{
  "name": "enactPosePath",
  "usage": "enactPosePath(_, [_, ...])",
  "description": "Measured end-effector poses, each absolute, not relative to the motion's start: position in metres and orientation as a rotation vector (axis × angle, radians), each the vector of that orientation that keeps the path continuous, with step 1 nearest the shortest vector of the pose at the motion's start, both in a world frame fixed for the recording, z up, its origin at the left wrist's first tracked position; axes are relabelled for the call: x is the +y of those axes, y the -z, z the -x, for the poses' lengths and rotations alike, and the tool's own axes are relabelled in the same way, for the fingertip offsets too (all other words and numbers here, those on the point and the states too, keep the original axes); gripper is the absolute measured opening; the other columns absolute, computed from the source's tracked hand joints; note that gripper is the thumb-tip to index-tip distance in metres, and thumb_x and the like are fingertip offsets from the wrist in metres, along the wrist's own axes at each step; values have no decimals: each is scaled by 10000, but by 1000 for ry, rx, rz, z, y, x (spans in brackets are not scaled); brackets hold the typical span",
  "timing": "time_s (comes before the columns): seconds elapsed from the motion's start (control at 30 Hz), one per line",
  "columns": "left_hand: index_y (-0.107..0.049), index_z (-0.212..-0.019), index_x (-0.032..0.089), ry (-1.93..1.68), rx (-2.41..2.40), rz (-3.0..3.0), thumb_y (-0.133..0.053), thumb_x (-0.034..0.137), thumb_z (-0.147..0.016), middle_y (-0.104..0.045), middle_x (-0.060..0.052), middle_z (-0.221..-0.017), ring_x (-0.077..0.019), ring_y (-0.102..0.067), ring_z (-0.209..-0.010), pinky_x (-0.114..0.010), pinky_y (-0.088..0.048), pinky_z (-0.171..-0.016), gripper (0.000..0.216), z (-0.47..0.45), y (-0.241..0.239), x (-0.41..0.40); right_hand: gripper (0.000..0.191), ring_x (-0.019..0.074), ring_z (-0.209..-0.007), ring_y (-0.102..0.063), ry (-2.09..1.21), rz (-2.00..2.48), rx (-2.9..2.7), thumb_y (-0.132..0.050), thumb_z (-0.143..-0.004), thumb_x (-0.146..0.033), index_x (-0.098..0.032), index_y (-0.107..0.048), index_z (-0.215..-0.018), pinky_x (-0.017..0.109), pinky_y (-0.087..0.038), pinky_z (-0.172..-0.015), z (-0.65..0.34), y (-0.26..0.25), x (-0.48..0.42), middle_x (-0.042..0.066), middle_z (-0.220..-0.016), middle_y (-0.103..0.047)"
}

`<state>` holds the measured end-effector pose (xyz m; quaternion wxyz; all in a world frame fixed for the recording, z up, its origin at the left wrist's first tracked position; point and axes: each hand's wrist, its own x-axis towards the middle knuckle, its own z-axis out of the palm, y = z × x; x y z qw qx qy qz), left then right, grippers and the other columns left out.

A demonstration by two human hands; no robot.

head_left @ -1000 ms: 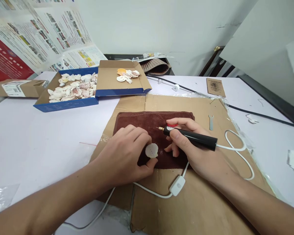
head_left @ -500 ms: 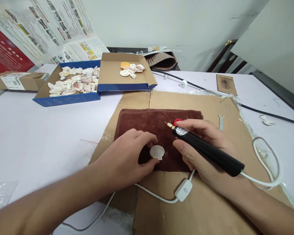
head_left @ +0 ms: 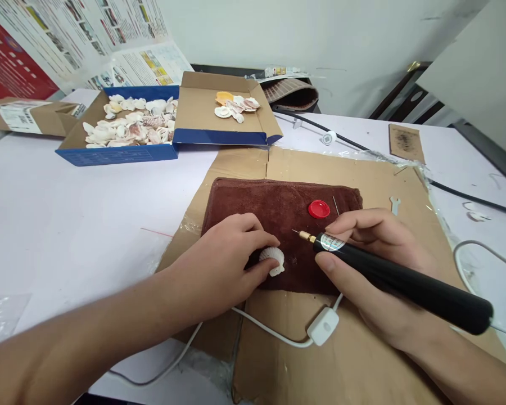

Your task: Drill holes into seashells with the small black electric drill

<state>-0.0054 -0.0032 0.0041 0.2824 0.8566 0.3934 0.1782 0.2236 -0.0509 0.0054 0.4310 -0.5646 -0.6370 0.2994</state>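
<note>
My left hand [head_left: 221, 264] pinches a small white scallop shell [head_left: 273, 260] between thumb and fingers, tilted up off a brown towel [head_left: 274, 208]. My right hand [head_left: 371, 264] grips a black pen-shaped electric drill [head_left: 400, 278] like a pen. Its thin bit points left, a short way right of the shell and apart from it. A white cord with an inline switch [head_left: 322, 326] runs under both hands. A red cap [head_left: 319, 209] and a loose thin bit lie on the towel behind the drill.
The towel lies on a flattened cardboard sheet [head_left: 341, 365] on a white table. A blue box of several shells [head_left: 122, 126] and its lid [head_left: 223, 115] with a few shells stand at the back left. A small wrench [head_left: 394, 203] and a black cable [head_left: 468, 197] lie at the right.
My left hand has turned the shell from lying flat, holes up, to standing tilted on edge. My right hand drew the drill back to the right, uncovering the red cap.
</note>
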Motion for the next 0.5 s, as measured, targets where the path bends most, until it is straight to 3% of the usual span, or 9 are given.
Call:
enactPosePath(0.13, [-776,-993,224,-487,1032,-2236,-665,211,-1005,-724,-22,-1007,-196,-687,-942,-342,-548,-869,113,6,-5,-3,206,177,-625,-639,-765,1407,-1580,-775,-910,-238,-315,-637,-1042,313,-541,-534,-223,-2,-50,6,-824,-678])
enactPosePath(0.33, [-704,-893,245,-450,1138,-2098,-650,262,-1000,-669,54,-687,-150,-580,-591,-302,-502,-672,122,8,-13,0,166,159,-556,-603,-805,1389,-1611,-765,-918,-250,-306,-638,-1008,283,-498,-479,-224,-6,-51,-20,-728,-650])
enactPosePath(0.5, [-722,-874,237,-468,1202,-2078,-674,263,-968,-689,55,-654,-147,-576,-560,-284,-432,-590,109,5,-12,0,166,165,-546,-594,-864,1407,-1669,-775,-865,-260,-282,-611,-878,292,-463,-466,-219,-3,-57,-16,-675,-652])
